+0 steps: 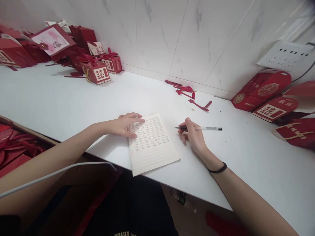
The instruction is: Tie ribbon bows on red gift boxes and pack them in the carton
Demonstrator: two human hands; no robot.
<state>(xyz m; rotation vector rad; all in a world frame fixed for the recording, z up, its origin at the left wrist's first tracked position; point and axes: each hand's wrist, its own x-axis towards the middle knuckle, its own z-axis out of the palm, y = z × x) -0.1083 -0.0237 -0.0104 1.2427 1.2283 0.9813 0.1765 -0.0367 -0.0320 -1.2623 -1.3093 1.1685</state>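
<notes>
The right hand (192, 132) pinches a pen (209, 128), probably light and stiff, best held near the tip. Leftward, the left hand (125, 125) lies spread, ungrasping, on a likely bendable notepad (154, 157).

The notepad (151, 144) is lined cream, the pen (209, 128) clear and black, the tabletop (243, 157) white, the wall (159, 42) grey-veined.

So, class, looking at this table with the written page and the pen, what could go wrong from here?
The page has a corner reaching just past the table edge, so it might get bent. The pen in the right hand points over bare table, which a slip could mark. The white cable crosses before the left forearm and might snag.
</notes>
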